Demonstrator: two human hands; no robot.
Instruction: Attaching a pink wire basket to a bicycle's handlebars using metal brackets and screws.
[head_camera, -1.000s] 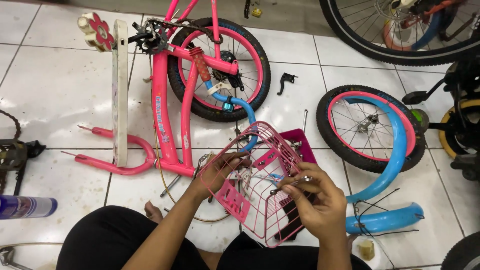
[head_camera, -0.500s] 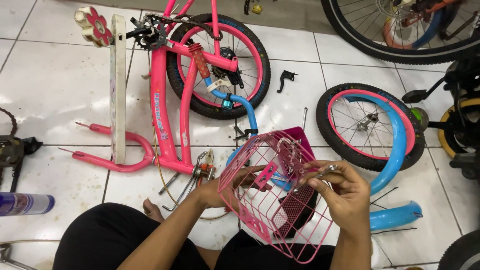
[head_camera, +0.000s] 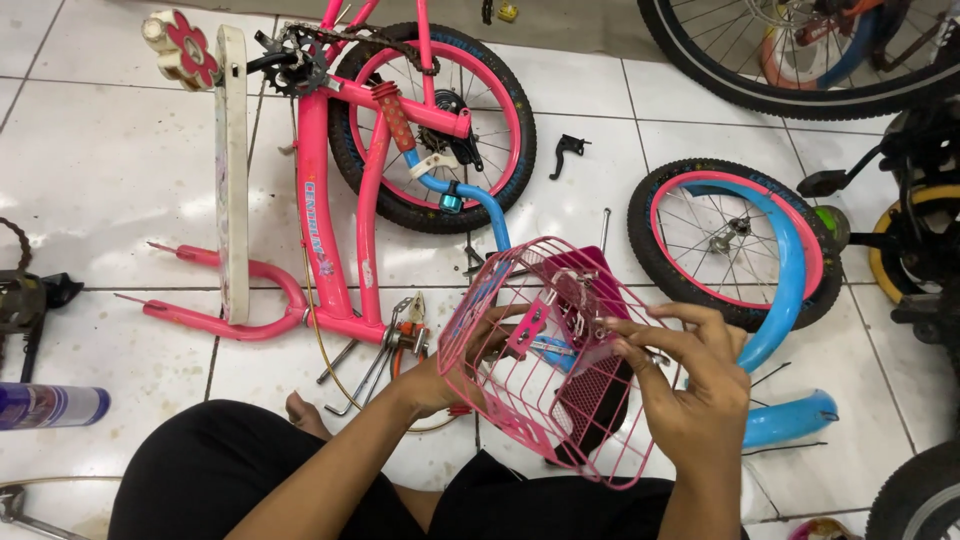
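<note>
Basket (head_camera: 545, 370) btwn bike frame (head_camera: 340, 220) on left & loose wheel (head_camera: 735, 240) on right.

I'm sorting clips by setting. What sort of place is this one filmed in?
Probably a bicycle repair spot on a tiled floor. A stripped pink bike frame lies by a loose wheel, hand tools lie near it, and both hands hold a pink wire basket.
</note>
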